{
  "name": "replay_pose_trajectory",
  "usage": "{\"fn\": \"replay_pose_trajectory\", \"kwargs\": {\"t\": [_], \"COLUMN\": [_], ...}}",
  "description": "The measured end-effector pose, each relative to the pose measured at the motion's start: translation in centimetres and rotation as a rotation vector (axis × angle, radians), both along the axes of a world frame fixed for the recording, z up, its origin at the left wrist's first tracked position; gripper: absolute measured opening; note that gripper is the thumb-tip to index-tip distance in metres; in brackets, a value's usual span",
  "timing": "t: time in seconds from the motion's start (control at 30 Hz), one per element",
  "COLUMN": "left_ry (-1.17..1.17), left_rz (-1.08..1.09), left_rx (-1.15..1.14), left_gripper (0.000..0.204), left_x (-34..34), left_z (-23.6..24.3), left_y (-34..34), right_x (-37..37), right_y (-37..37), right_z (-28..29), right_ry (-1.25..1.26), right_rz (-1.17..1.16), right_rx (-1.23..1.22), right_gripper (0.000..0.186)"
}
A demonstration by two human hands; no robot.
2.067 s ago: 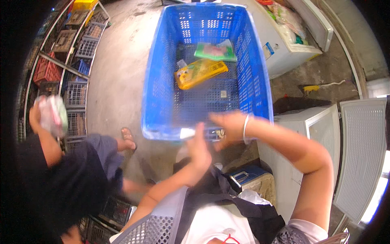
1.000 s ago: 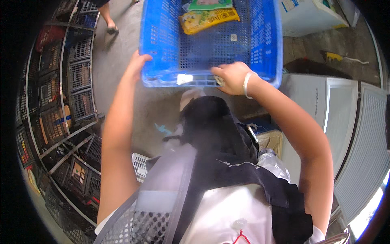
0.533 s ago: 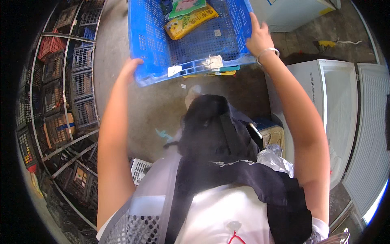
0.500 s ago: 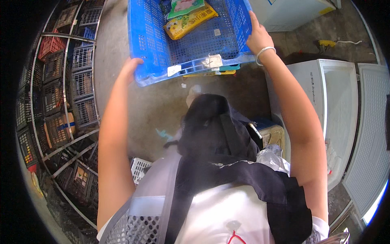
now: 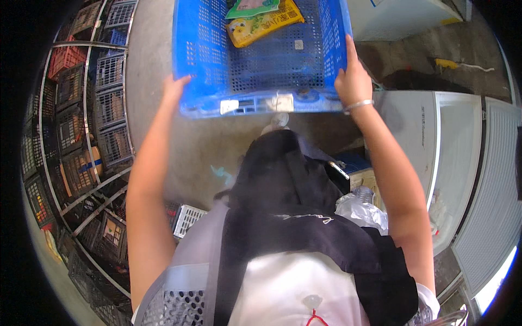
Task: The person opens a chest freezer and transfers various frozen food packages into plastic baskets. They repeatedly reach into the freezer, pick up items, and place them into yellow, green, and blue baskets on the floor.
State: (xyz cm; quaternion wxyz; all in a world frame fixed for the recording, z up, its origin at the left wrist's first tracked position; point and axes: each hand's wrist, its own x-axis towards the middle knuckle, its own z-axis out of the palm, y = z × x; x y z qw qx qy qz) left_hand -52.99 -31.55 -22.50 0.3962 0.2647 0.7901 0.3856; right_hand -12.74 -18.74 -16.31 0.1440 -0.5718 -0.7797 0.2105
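Both arms reach forward with a blue plastic crate [image 5: 202,70] held between them. My left hand [image 5: 175,89] grips its left near corner, with the thumb showing on the rim and the other fingers hidden. On the opposite side, my right hand [image 5: 356,79], with a bracelet at the wrist, is closed on the crate's right wall. Inside the perforated crate lie a yellow printed packet [image 5: 266,24] and a green packet [image 5: 255,6] partly over it. Two pale labels sit on the near rim. The crate's far end is cut off by the picture's upper edge.
Metal racks with dark crates [image 5: 70,127] line the left. To the right stands an opened white chest freezer [image 5: 405,127] with its lid [image 5: 489,179] swung outward. A white basket [image 5: 190,220] is low at left. A yellow object with a cord [image 5: 447,63] lies on the floor.
The crate has swung level and shifted slightly right, its right near corner coming closer to me. My right hand has moved down with it. Colored edges formerly visible beneath the crate are now hidden.
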Motion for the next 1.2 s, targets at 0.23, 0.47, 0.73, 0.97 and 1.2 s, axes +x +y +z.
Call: {"fn": "replay_pose_trajectory", "kwargs": {"t": [0.23,0.47,0.73,0.97,1.2], "left_ry": [0.11,0.211,-0.039,-0.177,1.056], "left_rz": [0.039,-0.09,-0.022,-0.016,-0.385], "left_rx": [-0.042,0.025,-0.14,-0.019,-0.175], "left_gripper": [0.031,0.035,0.041,0.036,0.077], "left_x": [0.6,1.1,0.2,-0.9,3.0], "left_z": [-1.9,-2.7,1.9,1.4,8.2], "left_y": [0.3,1.5,1.4,0.7,7.4], "right_x": [0.1,1.3,0.5,-0.9,4.6], "right_y": [0.4,0.0,0.2,-0.3,-0.2], "right_z": [-1.8,-2.5,1.1,2.5,0.2], "right_ry": [-0.022,0.104,0.016,-0.013,0.386], "right_rz": [-0.085,-0.114,-0.176,-0.13,0.03], "right_rx": [-0.038,-0.119,-0.067,-0.185,-0.248], "right_gripper": [0.079,0.082,0.076,0.081,0.063]}}
